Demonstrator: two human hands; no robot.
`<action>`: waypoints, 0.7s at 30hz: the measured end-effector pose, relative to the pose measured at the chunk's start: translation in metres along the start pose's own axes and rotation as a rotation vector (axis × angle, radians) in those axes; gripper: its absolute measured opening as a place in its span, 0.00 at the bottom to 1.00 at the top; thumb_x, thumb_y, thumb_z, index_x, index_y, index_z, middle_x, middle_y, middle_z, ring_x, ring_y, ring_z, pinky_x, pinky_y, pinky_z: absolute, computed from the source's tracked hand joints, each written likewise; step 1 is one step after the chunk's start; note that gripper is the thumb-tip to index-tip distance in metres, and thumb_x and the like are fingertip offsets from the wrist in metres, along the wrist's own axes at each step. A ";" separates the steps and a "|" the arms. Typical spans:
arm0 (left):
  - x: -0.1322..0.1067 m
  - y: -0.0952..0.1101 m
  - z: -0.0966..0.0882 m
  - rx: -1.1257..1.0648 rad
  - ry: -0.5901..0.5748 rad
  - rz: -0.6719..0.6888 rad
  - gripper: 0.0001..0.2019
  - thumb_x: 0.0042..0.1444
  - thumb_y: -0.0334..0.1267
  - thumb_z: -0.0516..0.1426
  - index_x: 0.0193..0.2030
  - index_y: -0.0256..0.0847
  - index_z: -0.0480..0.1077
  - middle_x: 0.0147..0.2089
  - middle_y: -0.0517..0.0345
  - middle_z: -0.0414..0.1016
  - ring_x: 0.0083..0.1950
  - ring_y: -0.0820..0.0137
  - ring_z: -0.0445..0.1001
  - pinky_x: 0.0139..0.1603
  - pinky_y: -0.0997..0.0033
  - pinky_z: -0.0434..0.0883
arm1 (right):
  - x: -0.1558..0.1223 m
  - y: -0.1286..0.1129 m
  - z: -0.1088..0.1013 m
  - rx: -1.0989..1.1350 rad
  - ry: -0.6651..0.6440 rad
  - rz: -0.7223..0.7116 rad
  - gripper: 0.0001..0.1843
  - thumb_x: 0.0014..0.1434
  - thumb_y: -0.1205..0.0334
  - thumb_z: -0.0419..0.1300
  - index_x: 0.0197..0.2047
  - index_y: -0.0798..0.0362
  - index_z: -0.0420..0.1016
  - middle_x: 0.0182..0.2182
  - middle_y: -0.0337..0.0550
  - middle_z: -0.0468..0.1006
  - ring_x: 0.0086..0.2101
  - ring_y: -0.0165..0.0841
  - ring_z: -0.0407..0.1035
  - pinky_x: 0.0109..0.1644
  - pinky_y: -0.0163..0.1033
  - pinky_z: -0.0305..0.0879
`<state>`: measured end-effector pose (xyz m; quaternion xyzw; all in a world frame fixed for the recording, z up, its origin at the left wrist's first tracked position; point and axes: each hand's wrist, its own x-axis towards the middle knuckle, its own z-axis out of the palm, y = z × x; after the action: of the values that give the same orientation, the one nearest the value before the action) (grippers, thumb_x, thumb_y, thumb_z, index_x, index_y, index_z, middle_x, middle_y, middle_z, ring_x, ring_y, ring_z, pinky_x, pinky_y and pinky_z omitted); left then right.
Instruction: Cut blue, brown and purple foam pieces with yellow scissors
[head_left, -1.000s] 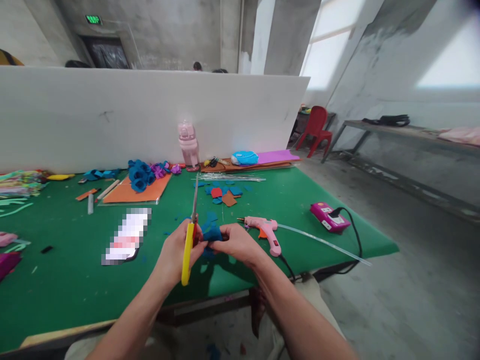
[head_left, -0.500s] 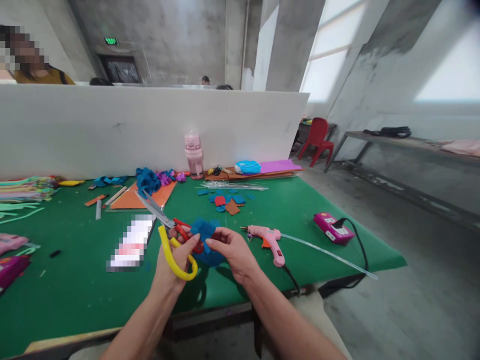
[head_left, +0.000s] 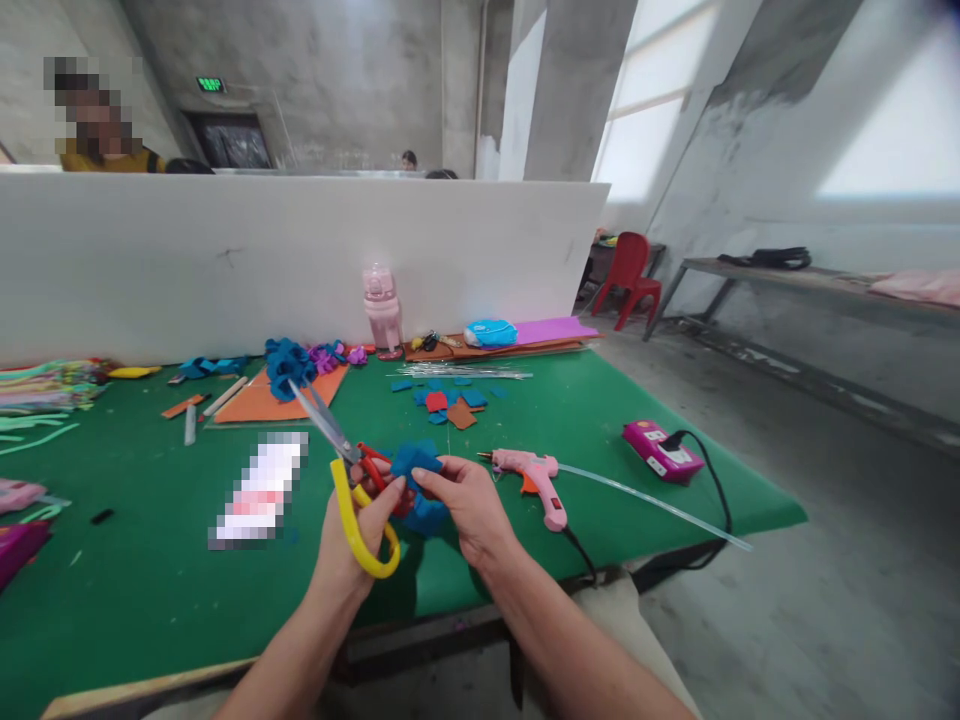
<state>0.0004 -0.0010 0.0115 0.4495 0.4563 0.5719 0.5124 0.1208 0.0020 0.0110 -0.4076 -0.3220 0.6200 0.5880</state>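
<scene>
My left hand point(head_left: 352, 540) is closed around a pair of scissors point(head_left: 361, 530) with one yellow and one red handle. The blades point up and to the left, away from me. Between the fingertips of both hands is a small blue felt-like piece point(head_left: 414, 460); my right hand point(head_left: 474, 505) pinches its right side. Another blue piece point(head_left: 426, 517) shows just below the fingers, and whether the two are joined I cannot tell. Several cut squares point(head_left: 460, 414) in blue, red and brown lie on the green table beyond my hands.
A pink glue gun point(head_left: 532, 472) with a long clear stick lies to the right, beside a purple power socket point(head_left: 664, 450). Blue curled pieces point(head_left: 289, 365) sit on an orange sheet point(head_left: 251, 398). A pink bottle point(head_left: 383, 312) stands against the white partition point(head_left: 150, 270). A blurred phone-like rectangle point(head_left: 262, 488) lies left.
My view has shifted slightly, and the person behind the partition appears further right. My hands and the scissors sit a little further right, with the blue piece still pinched between them.
</scene>
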 end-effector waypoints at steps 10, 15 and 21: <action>-0.006 0.018 0.002 0.207 -0.125 -0.011 0.16 0.49 0.49 0.60 0.35 0.38 0.65 0.24 0.63 0.70 0.25 0.72 0.71 0.28 0.73 0.71 | 0.000 -0.020 -0.013 0.052 0.000 -0.008 0.14 0.36 0.57 0.71 0.22 0.56 0.72 0.15 0.30 0.64 0.17 0.21 0.52 0.21 0.31 0.45; -0.006 0.021 0.005 0.165 -0.061 -0.012 0.17 0.42 0.44 0.65 0.35 0.39 0.65 0.28 0.66 0.69 0.27 0.74 0.71 0.31 0.75 0.72 | -0.008 -0.013 -0.005 -0.019 -0.026 -0.009 0.13 0.38 0.57 0.70 0.22 0.56 0.74 0.16 0.32 0.66 0.18 0.22 0.54 0.22 0.32 0.48; -0.004 0.013 -0.001 0.204 -0.088 -0.011 0.16 0.43 0.44 0.64 0.36 0.40 0.67 0.28 0.65 0.71 0.27 0.72 0.71 0.31 0.72 0.72 | -0.008 -0.008 -0.002 -0.076 -0.018 -0.025 0.12 0.38 0.57 0.69 0.22 0.55 0.74 0.16 0.33 0.67 0.19 0.23 0.55 0.23 0.31 0.50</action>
<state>-0.0029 -0.0054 0.0244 0.5213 0.4918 0.4994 0.4868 0.1262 -0.0056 0.0180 -0.4201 -0.3557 0.6036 0.5768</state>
